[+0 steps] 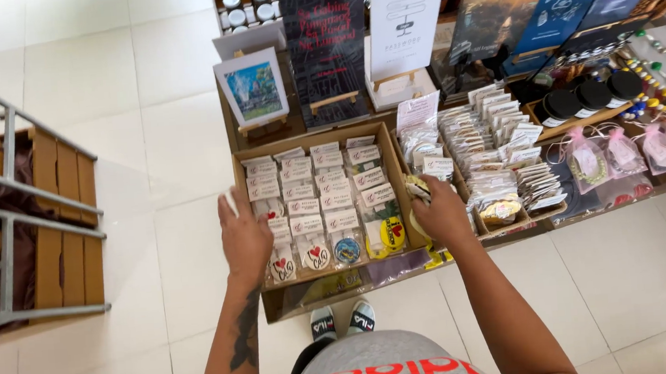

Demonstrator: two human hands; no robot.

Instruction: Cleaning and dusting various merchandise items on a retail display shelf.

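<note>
- Head view: the left hand [245, 237] rests back up at the left rim of a shallow cardboard tray [392, 166], at about 9 o'clock from the tray's middle. Its fingers lie close together and point up along the rim; a small pale edge shows at the fingertips, but I cannot tell whether they hold it.
- The right hand [442, 214] sits at the tray's right rim, at about 3 o'clock from the middle, fingers curled around a small clear packet [419, 188] with something yellow inside.
- The tray is filled with rows of small packets [325, 187] with white header cards; the front row, at 6 o'clock, shows round badges [347, 250] in white, blue and yellow.
- At 12 o'clock from the tray, small wooden easels hold a framed picture [252, 88], a dark book [325, 49] and a white card [403, 17].
- At 2 o'clock from the right hand, more packets [496, 146] stand packed in a second box; further right lie pink mesh pouches [623, 152] and black jar lids [591, 95].
- At 9 o'clock, well apart from the left hand, a wooden crate [59, 232] sits behind a grey metal rail [10, 204].
- At 6 o'clock, below the tray, two shoes [342, 319] stand on the pale tiled floor [103, 86].
</note>
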